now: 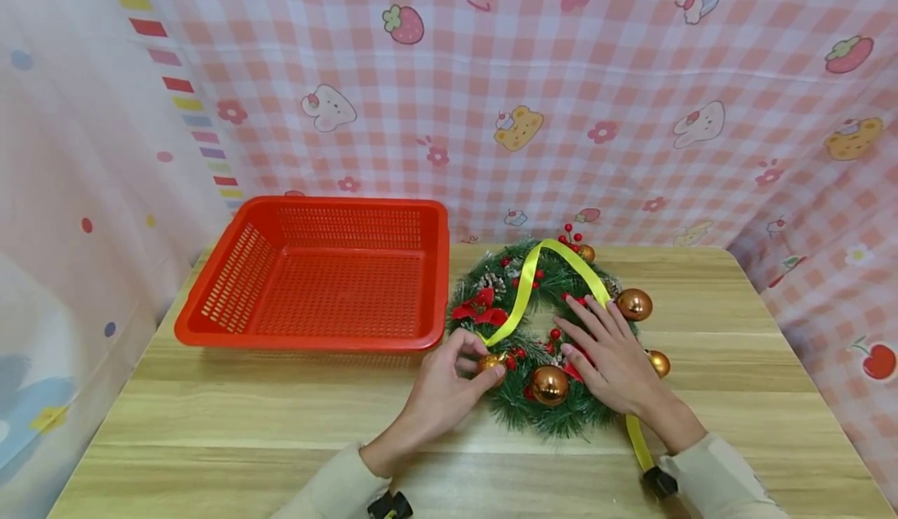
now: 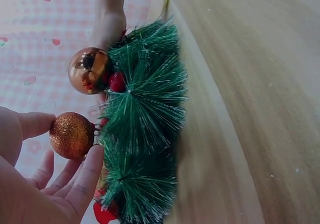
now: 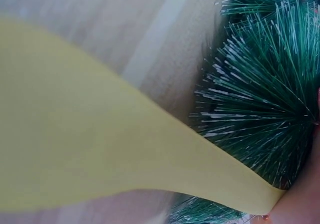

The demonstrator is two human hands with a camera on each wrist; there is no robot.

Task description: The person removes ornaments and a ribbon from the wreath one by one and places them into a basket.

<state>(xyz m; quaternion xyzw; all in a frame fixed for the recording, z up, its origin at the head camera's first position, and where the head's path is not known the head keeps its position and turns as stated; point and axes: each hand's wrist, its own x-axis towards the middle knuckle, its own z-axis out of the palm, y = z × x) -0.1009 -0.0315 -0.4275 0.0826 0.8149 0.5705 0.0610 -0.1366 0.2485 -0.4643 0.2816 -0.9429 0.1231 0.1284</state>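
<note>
- On the desk (image 1: 245, 425), toward its far side & just R of the basket (image 1: 309, 341), lies the wreath (image 1: 519, 406), flat, w/ both my hands at it.
- My L hand (image 1: 449, 383) is at the wreath's near-L edge, pinching the glitter ball (image 2: 72, 135) btwn thumb & fingers; the ball sits against the green tufts.
- My R hand (image 1: 610, 359) is flat-ish over the wreath's R side, fingers straight & spread, palm down, grasping nothing.
- The ribbon (image 1: 525, 301), yellow, loops over the wreath: from by my L hand, up past the far edge, down to my R fingers.
- A yellow strip (image 1: 638, 445) also shows below my R wrist, over the desk; can't tell if it's the same pc.
- Copper ball (image 1: 549, 385) on the wreath's near side, btwn my hands; another (image 1: 634, 305) at its R edge, beyond my R hand.
- Small gold ball (image 1: 659, 363) just R of my R hand.
- Red flower (image 1: 481, 308) on the wreath's L side, pinecone (image 1: 491, 284) just beyond it; berries (image 1: 570, 236) at the far edge.
- Basket's red, mesh-sided, upright.
- Behind: pink check cloth (image 1: 449, 98) w/ cartoon prints.
</note>
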